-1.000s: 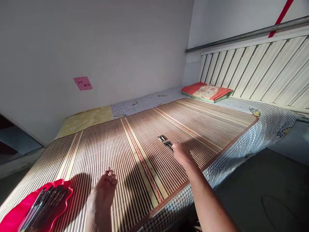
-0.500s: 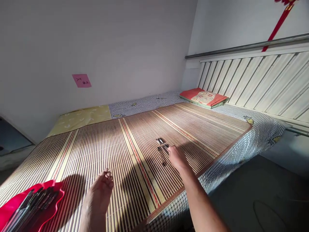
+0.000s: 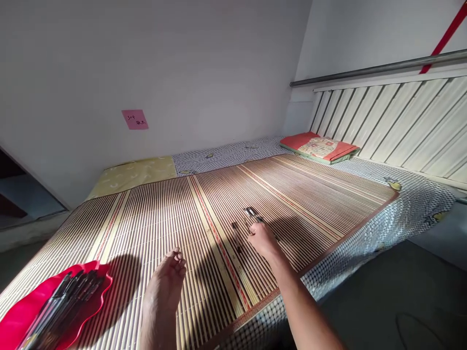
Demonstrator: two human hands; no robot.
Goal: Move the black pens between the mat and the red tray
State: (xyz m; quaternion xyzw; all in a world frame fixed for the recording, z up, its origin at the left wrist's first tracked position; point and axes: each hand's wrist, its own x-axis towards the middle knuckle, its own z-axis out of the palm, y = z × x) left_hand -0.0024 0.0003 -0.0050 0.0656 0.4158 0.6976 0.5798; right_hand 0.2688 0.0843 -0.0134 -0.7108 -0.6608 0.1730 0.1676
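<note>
Pale wall (image 3: 204,73) above a bed (image 3: 379,228) with a striped mat (image 3: 164,209), pink note (image 3: 134,119) at upper left, folded bedding (image 3: 317,147) by a white headboard (image 3: 394,124) at upper right. At center, right hand (image 3: 263,238) down at black pens (image 3: 251,212) on the mat, fingers bunched; impossible to tell how firm a grip. Just left of those fingers, a loose pen (image 3: 237,237). At lower center, left hand (image 3: 170,272), fingers curled, grip too hidden to judge. At lower left, more pens inside a red tray (image 3: 22,311).
</note>
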